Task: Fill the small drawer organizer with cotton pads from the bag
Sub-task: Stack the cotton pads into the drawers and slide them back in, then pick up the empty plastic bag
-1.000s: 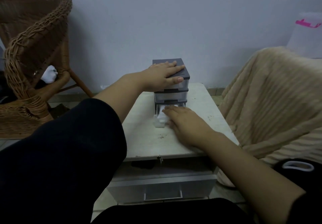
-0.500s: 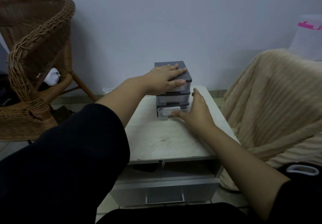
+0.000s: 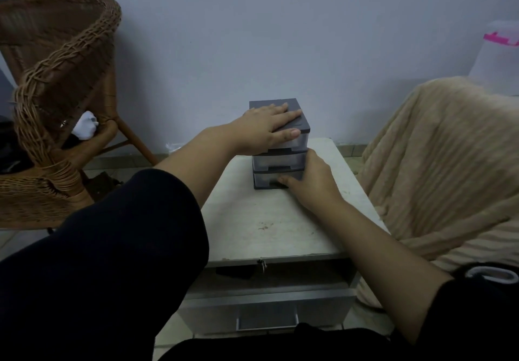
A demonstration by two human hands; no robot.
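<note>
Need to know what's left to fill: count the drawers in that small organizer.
3 drawers in the organizer, stacked: top under the left hand, middle, bottom with the right hand at its front. All look shut; none seems hidden.

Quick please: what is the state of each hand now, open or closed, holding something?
Left hand: open, flat on top of the drawer organizer, holding nothing.
Right hand: open, fingers pressed against the bottom drawer, holding nothing.

Grey three-drawer organizer [image 3: 279,147] stands upright, all drawers closed.
</note>
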